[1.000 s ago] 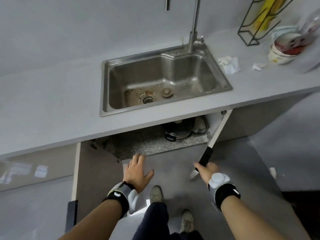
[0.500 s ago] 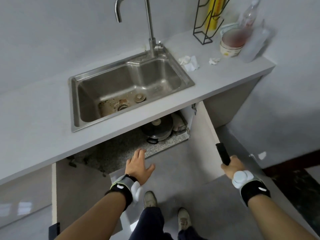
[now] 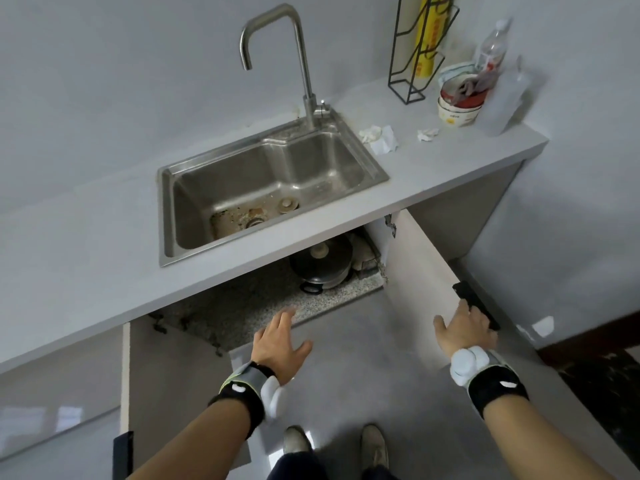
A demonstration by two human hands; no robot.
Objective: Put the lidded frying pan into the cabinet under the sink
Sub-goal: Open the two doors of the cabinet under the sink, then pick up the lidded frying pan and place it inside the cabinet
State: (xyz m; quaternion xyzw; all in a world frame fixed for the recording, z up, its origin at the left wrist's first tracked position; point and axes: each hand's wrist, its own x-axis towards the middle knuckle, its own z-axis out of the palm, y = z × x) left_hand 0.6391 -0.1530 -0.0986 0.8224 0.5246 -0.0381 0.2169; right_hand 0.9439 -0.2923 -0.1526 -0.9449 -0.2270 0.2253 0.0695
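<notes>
Since the earlier frame the right cabinet door [image 3: 420, 271] has swung wider, and the right hand [image 3: 465, 329] has loosened from its fist on the black door handle [image 3: 476, 304]; the fingers now lie spread, the fingertips touching the handle without wrapping it. Both doors stand open: the left cabinet door [image 3: 156, 382] hangs out at the left with its own dark handle low on its edge.

Between the doors, the left hand [image 3: 278, 342] hovers open, palm down and fingers spread, holding nothing, just in front of the speckled cabinet floor [image 3: 263, 304]. Both wrists wear black bands with white pieces attached.

Inside the cabinet, at the right rear of that floor, sits the lidded frying pan [image 3: 323, 266], dark with a pale knob on its lid and a black loop handle facing outward. It stands well apart from both hands, partly hidden by the countertop [image 3: 86, 258] edge.

Above it lies the steel sink [image 3: 273, 185] with its tall faucet [image 3: 298, 64]. Crumpled tissues [image 3: 379, 136] rest just right of the sink. Farther right stand a black wire rack [image 3: 415, 50], stacked bowls [image 3: 459, 105] and a clear plastic bottle [image 3: 491, 46]. The person's two shoes [image 3: 298, 441] show on the grey floor below.
</notes>
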